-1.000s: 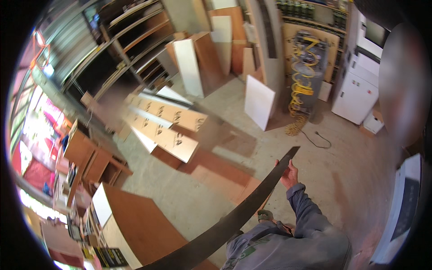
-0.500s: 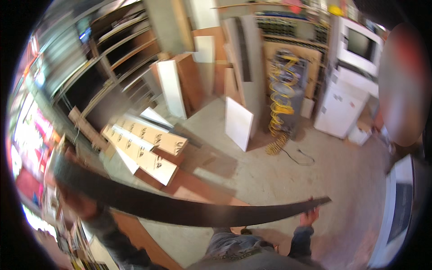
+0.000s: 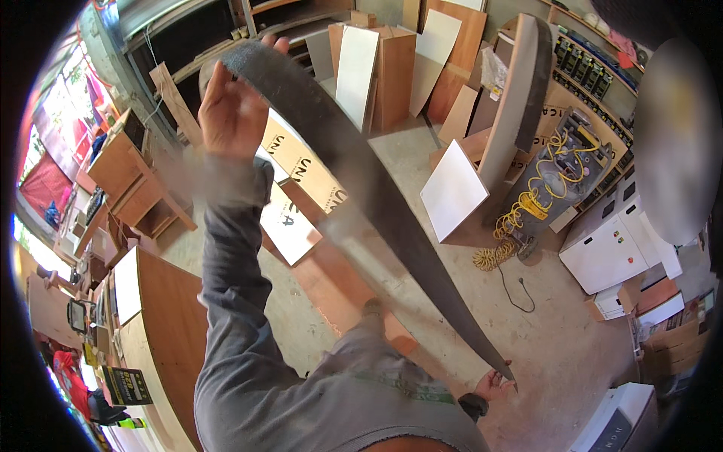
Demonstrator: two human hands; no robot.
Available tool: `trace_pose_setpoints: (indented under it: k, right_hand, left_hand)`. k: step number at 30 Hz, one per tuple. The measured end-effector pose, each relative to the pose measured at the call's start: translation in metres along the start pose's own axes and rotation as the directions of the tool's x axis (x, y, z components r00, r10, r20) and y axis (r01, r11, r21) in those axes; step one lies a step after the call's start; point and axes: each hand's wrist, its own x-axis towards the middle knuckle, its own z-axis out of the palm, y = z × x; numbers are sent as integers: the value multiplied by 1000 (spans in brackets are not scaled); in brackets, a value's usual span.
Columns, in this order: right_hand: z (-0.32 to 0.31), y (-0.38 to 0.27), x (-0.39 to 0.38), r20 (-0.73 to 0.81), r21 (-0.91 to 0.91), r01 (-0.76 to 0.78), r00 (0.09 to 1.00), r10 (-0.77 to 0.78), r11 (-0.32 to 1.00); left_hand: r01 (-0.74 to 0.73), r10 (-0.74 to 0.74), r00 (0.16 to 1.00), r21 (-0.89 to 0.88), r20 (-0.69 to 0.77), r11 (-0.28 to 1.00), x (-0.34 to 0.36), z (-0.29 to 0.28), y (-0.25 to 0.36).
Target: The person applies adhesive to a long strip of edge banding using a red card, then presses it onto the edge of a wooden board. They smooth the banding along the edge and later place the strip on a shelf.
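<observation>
A long, narrow, dark grey-black strip of board (image 3: pixel 369 188) stretches across the view from upper left to lower right, looking curved through the lens. My left hand (image 3: pixel 235 113), raised at the upper left, grips its wide end, with fingertips showing over the far edge. At the other end, low on the right, my right hand (image 3: pixel 493 386) holds the strip's tip between thumb and fingers. Below the strip, pale printed boards (image 3: pixel 290 233) lie on a brown board (image 3: pixel 343 282) on the floor, partly covered by the strip.
White and brown panels (image 3: pixel 355 75) lean at the back. A grey compressor (image 3: pixel 557 181) with a coiled yellow hose (image 3: pixel 520 215) stands at right, its cord on the floor. White cabinets (image 3: pixel 602 256) stand further right. A wooden workbench (image 3: pixel 169 324) is on my left.
My view has turned left. The strip has swung from nearly level to a steep diagonal, left end up and right end down, still in both hands.
</observation>
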Motion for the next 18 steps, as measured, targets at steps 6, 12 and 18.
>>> trace_pose_setpoints:
  k: [6,12,18]
  right_hand:
    - [58,109,19,58,-4,-29,998,29,1000]
    - [99,187,35,118,-6,-53,992,54,999]
    - [106,216,100,130,-80,-20,991,30,997]
  left_hand:
    - [-73,3,939,192,344,979,133,-79,14]
    - [58,-84,967,117,238,991,223,-119,11]
    - [44,-67,990,187,122,981,282,-180,-32]
